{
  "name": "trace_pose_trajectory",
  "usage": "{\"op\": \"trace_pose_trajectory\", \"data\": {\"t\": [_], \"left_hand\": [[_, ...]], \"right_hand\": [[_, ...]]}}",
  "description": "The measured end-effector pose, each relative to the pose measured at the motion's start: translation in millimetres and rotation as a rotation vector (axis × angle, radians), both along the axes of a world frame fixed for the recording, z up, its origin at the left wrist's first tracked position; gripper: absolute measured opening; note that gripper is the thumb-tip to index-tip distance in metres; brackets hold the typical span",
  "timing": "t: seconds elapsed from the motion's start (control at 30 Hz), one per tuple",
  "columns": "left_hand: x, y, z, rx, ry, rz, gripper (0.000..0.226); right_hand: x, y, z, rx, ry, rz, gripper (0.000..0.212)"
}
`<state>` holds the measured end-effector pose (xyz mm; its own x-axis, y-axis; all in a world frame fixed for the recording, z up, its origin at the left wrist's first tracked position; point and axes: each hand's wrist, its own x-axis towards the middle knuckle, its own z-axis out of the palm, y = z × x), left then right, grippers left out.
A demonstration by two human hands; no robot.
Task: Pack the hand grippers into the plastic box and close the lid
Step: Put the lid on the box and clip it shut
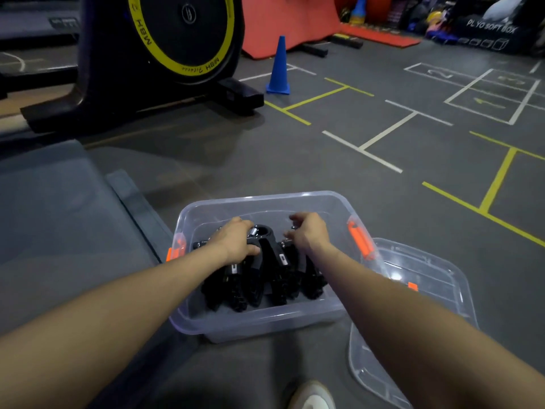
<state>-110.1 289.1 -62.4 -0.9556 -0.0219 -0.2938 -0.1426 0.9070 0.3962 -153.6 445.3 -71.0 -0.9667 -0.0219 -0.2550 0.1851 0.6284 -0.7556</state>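
With your left hand (236,240) gripping one of the hand grippers (267,276) and your right hand (306,231) seemingly pinching another, nestle both flat inside the plastic box (265,320), leaving clearance for the lid (427,278) beside your right hand

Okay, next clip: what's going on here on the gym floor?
A person is packing black hand grippers into a clear plastic box on the floor. Both hands are inside it: the left hand grips one gripper's top, and the right hand has curled fingers over another. The lid lies beside the box on the right, not yet on.
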Motion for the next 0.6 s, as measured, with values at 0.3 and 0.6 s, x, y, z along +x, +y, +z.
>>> {"op": "trace_pose_trajectory", "data": {"t": [0.3,0.6], "left_hand": [[-11.8,130.1,65.4,0.09,0.157,-0.19,0.06],[7.8,272.8,15.1,0.129,0.056,-0.414,0.054]], "right_hand": [[-15.2,127.0,101.8,0.145,0.099,-0.039,0.047],[45.8,273.8,28.0,0.106,-0.091,-0.339,0.048]]}}
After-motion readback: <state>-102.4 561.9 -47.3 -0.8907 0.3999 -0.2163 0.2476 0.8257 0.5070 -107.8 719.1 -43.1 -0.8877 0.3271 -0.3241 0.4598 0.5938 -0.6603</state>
